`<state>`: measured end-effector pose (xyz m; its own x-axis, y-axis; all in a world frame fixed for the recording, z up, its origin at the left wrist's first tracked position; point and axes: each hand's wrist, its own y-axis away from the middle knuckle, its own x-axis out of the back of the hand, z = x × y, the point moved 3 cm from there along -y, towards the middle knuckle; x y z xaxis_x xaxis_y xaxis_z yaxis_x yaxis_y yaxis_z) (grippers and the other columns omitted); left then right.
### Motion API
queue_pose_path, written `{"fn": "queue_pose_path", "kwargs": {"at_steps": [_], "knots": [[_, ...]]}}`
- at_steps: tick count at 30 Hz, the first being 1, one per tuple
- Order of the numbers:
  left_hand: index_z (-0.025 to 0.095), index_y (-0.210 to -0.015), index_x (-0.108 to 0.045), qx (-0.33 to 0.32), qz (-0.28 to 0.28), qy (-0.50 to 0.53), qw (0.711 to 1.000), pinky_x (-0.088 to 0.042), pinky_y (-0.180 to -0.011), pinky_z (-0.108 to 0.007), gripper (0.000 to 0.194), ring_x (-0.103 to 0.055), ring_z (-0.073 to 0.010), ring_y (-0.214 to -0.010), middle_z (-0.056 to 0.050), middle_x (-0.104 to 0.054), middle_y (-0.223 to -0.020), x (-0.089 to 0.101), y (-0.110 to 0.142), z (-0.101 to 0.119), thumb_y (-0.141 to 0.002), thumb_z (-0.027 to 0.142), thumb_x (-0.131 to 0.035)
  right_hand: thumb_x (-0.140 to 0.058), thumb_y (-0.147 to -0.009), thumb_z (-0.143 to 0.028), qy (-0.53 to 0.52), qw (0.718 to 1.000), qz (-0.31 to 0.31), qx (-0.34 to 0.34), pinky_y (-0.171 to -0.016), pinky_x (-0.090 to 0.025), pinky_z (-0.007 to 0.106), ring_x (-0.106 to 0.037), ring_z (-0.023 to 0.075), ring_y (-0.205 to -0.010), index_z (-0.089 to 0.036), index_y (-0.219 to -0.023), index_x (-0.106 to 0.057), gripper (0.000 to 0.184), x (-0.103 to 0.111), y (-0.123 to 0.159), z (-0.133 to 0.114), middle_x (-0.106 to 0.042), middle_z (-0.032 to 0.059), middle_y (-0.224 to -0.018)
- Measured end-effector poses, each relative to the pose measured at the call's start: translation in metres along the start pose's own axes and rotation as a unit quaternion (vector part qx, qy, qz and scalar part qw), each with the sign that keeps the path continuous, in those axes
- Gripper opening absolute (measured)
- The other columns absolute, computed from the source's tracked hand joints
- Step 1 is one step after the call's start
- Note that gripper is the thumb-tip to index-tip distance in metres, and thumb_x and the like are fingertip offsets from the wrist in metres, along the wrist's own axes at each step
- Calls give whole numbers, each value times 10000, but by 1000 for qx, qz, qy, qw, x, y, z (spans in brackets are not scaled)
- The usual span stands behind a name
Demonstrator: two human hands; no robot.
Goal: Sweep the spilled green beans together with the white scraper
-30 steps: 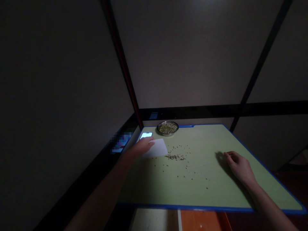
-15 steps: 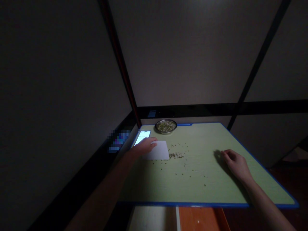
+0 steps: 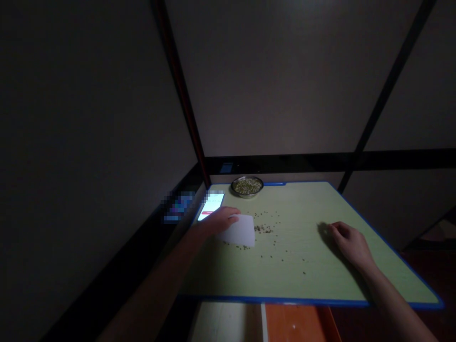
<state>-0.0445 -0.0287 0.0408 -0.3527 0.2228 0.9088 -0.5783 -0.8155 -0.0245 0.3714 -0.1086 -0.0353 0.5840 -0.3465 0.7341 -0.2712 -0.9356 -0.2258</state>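
My left hand (image 3: pixel 225 219) grips the upper left part of a white card (image 3: pixel 239 231), thumb on top, low over the table. Against the card's right edge lies a loose pile of small brownish seeds or beans (image 3: pixel 262 229), with more grains scattered around it and along the card's near edge. My right hand (image 3: pixel 349 241) rests at the right of the table, its fingers curled and pinched together. Whether anything is between those fingertips is too small to make out. Behind the pile stands a round metal bowl (image 3: pixel 247 195) holding green and pale grains.
A phone with a lit screen (image 3: pixel 211 205) lies at the table's left edge, beside my left forearm. The light green table (image 3: pixel 320 285) has a blue rim. Walls stand behind and to the left. Below the front edge is an open drawer with an orange section (image 3: pixel 295 325).
My left hand has moved the card to the right and nearer to me, uncovering more of the phone. Some grains now lie along the card's near edge. My right hand has hardly moved.
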Motion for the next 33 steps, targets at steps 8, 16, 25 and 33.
{"fn": "queue_pose_path", "kwargs": {"at_steps": [8,16,25,33], "knots": [[150,-1000,-666,46,-15,24,999,-449,-852,-301,318,-612,-220,-962,-78,-700,-1030,-10,19,0,-839,311,-444,-422,-823,-556,10,1000,2,-1,-582,-408,285,-630,211,-661,-188,-875,-678,451,0,0,4,-705,62,-730],[179,-1046,-659,74,-4,30,997,-440,-912,-310,297,-605,-210,-1030,-60,-692,-1101,-23,41,0,-847,287,-466,-432,-826,-552,18,1000,-4,-11,-600,-413,284,-634,207,-671,-214,-870,-672,417,0,-1,7,-704,38,-726],[165,-1092,-655,96,4,31,995,-432,-934,-322,322,-603,-210,-1040,-86,-682,-1131,-33,63,15,-853,284,-476,-435,-817,-552,11,1000,-2,4,-583,-413,294,-630,217,-644,-191,-876,-682,441,2,2,2,-704,58,-718],[181,-1072,-666,91,5,42,995,-438,-912,-318,314,-609,-215,-1018,-84,-689,-1109,-36,76,30,-848,292,-476,-444,-809,-560,8,1000,-3,-1,-600,-423,302,-635,219,-668,-193,-876,-687,446,2,0,3,-712,65,-748]]}}
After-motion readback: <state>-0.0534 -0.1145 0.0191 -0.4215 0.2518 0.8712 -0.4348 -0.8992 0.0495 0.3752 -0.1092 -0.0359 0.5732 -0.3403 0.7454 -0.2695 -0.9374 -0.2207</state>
